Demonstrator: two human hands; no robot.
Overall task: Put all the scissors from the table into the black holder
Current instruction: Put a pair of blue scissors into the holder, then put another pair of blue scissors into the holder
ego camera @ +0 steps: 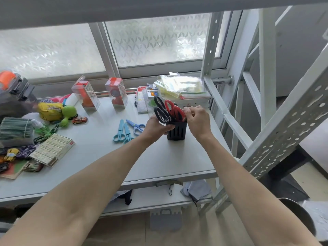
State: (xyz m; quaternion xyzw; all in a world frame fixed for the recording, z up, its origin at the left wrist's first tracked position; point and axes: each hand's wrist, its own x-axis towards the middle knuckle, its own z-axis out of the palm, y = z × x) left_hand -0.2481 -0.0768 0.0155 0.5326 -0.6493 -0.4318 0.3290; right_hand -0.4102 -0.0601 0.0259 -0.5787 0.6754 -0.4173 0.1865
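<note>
The black holder [177, 131] stands upright on the grey table, right of centre. Black-handled scissors [160, 109] and red-handled scissors [174, 110] stick up out of it, handles on top. My left hand [157, 126] grips the holder's left side near its rim. My right hand [196, 118] pinches the red handles from the right. Light blue scissors [120, 133] lie flat on the table left of the holder, beside a second pair with a darker blue handle [135, 126]. Another blue blade lies between them, partly hidden by my left wrist.
Toys, toy cars [79, 120] and a flat cardboard box [53, 150] crowd the table's left side. Clear gift boxes [117, 93] and bagged stationery [181, 87] line the back. A metal shelf upright [284, 125] rises close on the right. The table edge [159, 180] runs below.
</note>
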